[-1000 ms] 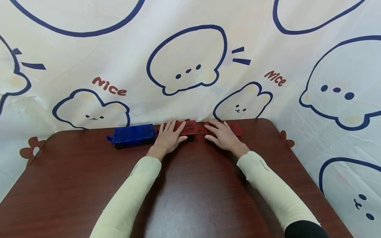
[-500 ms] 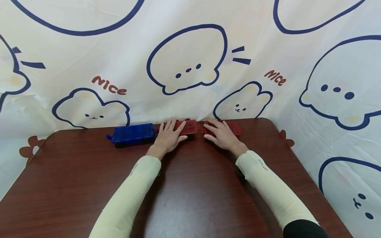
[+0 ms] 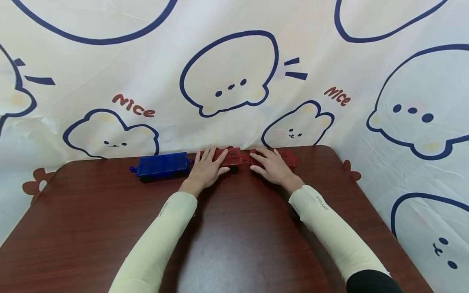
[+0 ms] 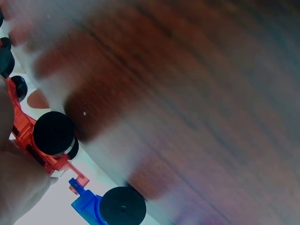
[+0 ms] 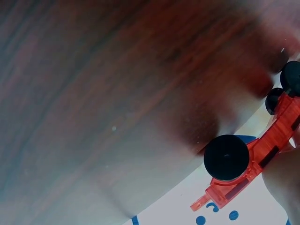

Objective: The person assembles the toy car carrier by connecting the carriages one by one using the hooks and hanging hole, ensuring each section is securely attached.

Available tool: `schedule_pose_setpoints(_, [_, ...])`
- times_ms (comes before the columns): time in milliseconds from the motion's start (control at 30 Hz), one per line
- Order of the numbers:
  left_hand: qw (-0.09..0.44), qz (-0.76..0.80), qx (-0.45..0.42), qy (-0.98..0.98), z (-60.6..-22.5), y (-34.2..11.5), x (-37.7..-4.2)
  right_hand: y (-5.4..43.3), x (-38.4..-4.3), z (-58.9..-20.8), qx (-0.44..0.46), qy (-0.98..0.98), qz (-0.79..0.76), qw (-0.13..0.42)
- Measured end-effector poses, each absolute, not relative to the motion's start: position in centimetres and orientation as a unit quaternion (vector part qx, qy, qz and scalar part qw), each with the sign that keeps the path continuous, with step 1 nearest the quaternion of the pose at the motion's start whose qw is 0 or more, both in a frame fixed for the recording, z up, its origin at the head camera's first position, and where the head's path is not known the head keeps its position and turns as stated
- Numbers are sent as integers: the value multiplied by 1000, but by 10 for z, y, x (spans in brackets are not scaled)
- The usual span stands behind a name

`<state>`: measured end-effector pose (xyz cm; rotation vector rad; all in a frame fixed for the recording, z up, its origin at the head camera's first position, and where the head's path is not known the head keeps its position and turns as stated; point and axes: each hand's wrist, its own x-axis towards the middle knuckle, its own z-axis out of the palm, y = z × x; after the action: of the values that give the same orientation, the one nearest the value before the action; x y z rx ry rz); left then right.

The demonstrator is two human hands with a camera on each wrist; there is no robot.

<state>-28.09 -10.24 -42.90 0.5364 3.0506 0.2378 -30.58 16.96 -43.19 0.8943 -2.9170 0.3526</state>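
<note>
Both hands lie on a row of toy train wagons at the table's back edge. My left hand [image 3: 206, 172] rests on a red wagon [image 3: 233, 157], fingers spread over its top and thumb along its near side. My right hand [image 3: 274, 167] lies likewise over a second red wagon [image 3: 290, 158], covering much of it. Left of these stands a blue wagon [image 3: 163, 165], untouched. In the left wrist view, a red coupling [image 4: 78, 176] meets the blue wagon's hook [image 4: 75, 185]. The right wrist view shows a red wagon's black wheel [image 5: 227, 157] on the table.
The dark brown wooden table [image 3: 234, 244] stretches from the wagons toward me. Directly behind the wagons hangs a white cloth [image 3: 227, 130] printed with cartoon outlines, and it continues down the right side.
</note>
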Motion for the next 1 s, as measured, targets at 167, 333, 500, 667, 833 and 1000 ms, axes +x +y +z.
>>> schedule_pose_setpoints(167, [15,76,176,981,-429,-102,-281,169,-306,-431,283,-952,116,27])
schedule_pose_setpoints(333, [17,72,180,981,-428,-102,-280,167,-305,-429,275,-954,117,23])
schedule_pose_setpoints(500, [17,75,179,981,-427,-103,-279,168,-305,-430,278,-953,117,22])
schedule_pose_setpoints(667, [18,77,179,981,-426,-103,-279,172,-307,-432,283,-951,121,26])
schedule_pose_setpoints(833, [19,78,176,981,-427,-101,-281,173,-307,-432,286,-950,123,28])
schedule_pose_setpoints(1000, [21,71,172,982,-428,-100,-281,172,-306,-433,292,-948,120,29])
